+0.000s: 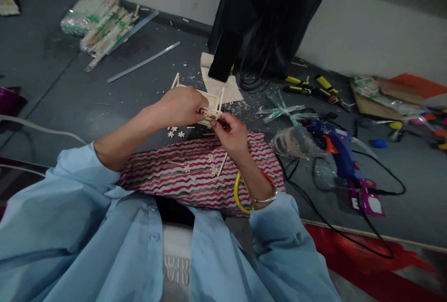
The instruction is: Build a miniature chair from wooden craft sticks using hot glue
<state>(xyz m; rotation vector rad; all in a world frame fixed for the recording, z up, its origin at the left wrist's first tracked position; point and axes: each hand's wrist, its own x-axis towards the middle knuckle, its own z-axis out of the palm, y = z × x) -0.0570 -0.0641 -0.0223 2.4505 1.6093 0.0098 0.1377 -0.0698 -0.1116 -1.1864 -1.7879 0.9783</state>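
A small model built of thin wooden sticks (212,98) stands between my hands, with upright posts at its corners. My left hand (183,105) reaches over it from the left, fingers closed on a small stick frame (210,112) at its near side. From the right, my right hand (232,133) pinches the same frame at its near right corner. The fingers partly hide both model and frame. Below the hands, a red-and-white striped cloth (157,167) carries loose sticks and several small wooden flower shapes (214,170). More flower shapes (171,133) lie by my left wrist.
A glue gun (337,146) rests at right on a plastic bottle (291,142), its black cord trailing. Yellow-black pliers (296,88) lie behind. A phone (225,57) leans against a black bag (268,17). Packs of sticks (108,29) and a glue stick (144,62) lie far left.
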